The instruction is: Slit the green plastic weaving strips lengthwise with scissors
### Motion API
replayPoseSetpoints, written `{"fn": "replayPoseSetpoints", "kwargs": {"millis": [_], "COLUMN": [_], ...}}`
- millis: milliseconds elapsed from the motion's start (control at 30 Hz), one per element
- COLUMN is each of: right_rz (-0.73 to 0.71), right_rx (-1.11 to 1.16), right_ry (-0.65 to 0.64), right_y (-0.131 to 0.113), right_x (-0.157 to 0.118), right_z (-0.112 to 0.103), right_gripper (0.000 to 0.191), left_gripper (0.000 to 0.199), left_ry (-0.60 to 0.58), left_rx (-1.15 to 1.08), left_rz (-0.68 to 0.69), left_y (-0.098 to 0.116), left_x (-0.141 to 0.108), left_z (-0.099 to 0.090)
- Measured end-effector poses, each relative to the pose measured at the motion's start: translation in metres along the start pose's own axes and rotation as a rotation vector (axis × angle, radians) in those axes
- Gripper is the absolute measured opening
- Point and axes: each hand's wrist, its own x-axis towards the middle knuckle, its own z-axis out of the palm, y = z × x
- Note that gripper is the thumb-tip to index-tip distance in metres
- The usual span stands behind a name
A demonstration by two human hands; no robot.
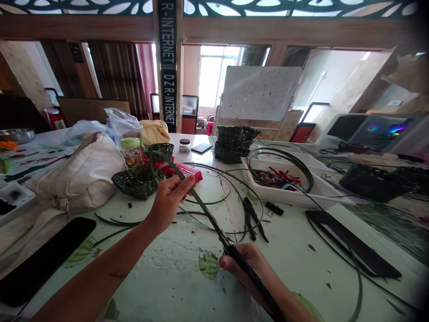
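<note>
My left hand [170, 197] pinches a dark green woven-basket strip [199, 201] between thumb and fingers above the table. From there the strip slants down toward my right hand [250, 268], and its other end loops back behind the left hand. My right hand is closed around what look like black-handled scissors [253, 277], seen edge-on, their narrow metal end meeting the strip's lower part. Whether the blades are apart cannot be made out. Just beyond my left hand lie a small dark woven basket [136, 182] and a red packet [192, 172].
Black-handled pliers [250, 219], a black clip [274, 208] and loose strip coils lie mid-table. A white tray [268, 193] holds colourful pieces under a coil. Stacked dark baskets [233, 145] stand behind. A beige bag [90, 174] and a black phone [50, 259] are left; a dark flat case [351, 243] is right.
</note>
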Motion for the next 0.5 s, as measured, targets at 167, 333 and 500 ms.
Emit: {"fn": "replayPoseSetpoints", "kwargs": {"millis": [167,333,500], "right_rz": [-0.059,-0.085,-0.118], "right_rx": [-0.056,-0.091,-0.139], "right_ry": [-0.031,-0.046,-0.055], "right_y": [0.0,-0.002,0.0], "right_x": [0.001,-0.001,-0.003], "right_z": [-0.008,-0.011,-0.011], "right_gripper": [0.064,0.064,0.06], "left_gripper": [0.039,0.04,0.041], "left_ry": [-0.029,-0.032,-0.049], "left_rx": [0.002,0.046,0.068], "left_rz": [-0.02,0.007,0.022], "left_y": [-0.002,0.002,0.006], "left_x": [-0.006,-0.012,-0.014], "left_z": [0.007,0.01,0.011]}}
